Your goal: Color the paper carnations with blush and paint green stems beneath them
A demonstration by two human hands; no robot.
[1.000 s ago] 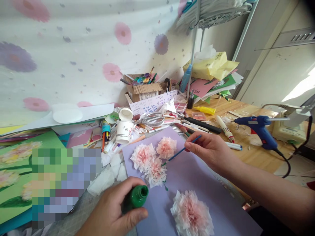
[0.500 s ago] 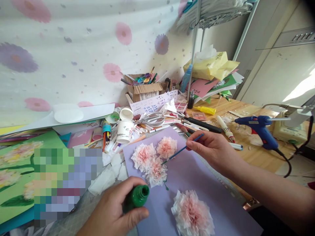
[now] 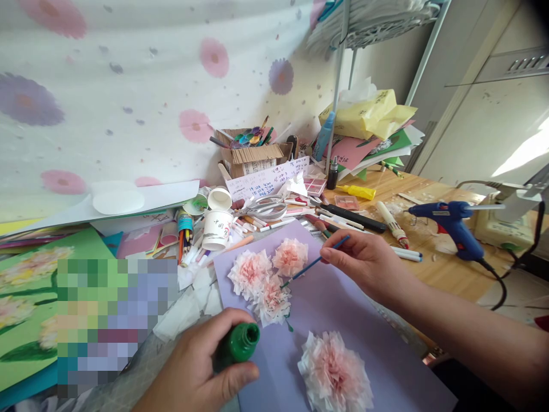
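Note:
A purple sheet of paper point(image 3: 369, 349) lies before me with several pink-and-white tissue flowers on it. Three flowers cluster at its upper left; a larger tissue flower point(image 3: 335, 372) sits near the bottom. My left hand point(image 3: 201, 366) is closed around an uncapped green paint bottle point(image 3: 241, 342), held at the sheet's left edge. Between thumb and fingers, my right hand point(image 3: 358, 260) pinches a thin blue paintbrush point(image 3: 309, 266). Its tip reaches the lowest clustered flower point(image 3: 273, 297); whether it touches paper or tissue I cannot tell. Just below that flower shows a small green paint mark point(image 3: 290, 326).
Pens and scissors point(image 3: 268, 209) crowd the back of the table beside a white paper cup point(image 3: 217, 230). At the right lies a blue glue gun point(image 3: 454, 220) with its cord. A green flower picture point(image 3: 30, 286) is at the left, beside a pixelated patch.
My right hand has shifted slightly left with the paintbrush, whose tip stays by the lowest clustered flower. The left hand and paint bottle hold still.

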